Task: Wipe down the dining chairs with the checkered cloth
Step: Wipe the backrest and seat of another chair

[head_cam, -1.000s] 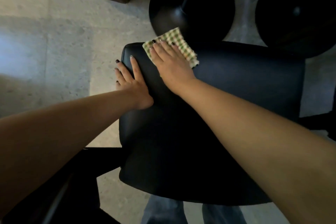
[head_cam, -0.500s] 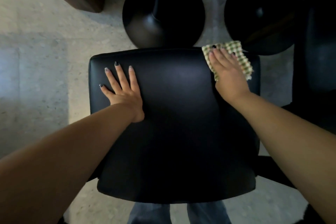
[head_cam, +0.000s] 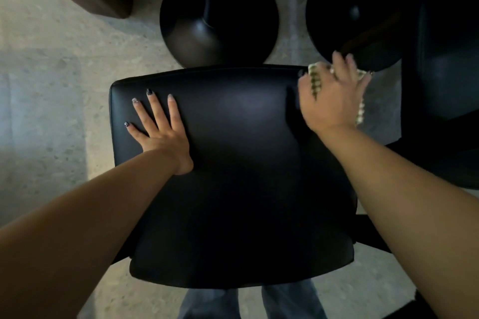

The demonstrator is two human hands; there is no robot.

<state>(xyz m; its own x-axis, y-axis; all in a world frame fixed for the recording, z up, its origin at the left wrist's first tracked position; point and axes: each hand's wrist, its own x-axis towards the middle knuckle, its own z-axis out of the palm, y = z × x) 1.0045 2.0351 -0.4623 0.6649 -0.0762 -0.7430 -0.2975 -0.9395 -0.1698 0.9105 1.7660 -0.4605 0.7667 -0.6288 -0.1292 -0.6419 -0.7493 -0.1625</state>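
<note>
The right hand (head_cam: 334,96) has slid the checkered cloth (head_cam: 315,80) further onto the far right corner of the chair (head_cam: 233,176), fingers spread and blurred over it. The left hand (head_cam: 159,129) stays flat, fingers splayed; the cloth is mostly hidden.

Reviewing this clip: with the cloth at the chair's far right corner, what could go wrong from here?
1. The checkered cloth hangs partly past the black chair seat at its corner under the right hand; it could slip off.
2. The left hand lies flat on the seat, possibly leaving prints on wiped areas.
</note>
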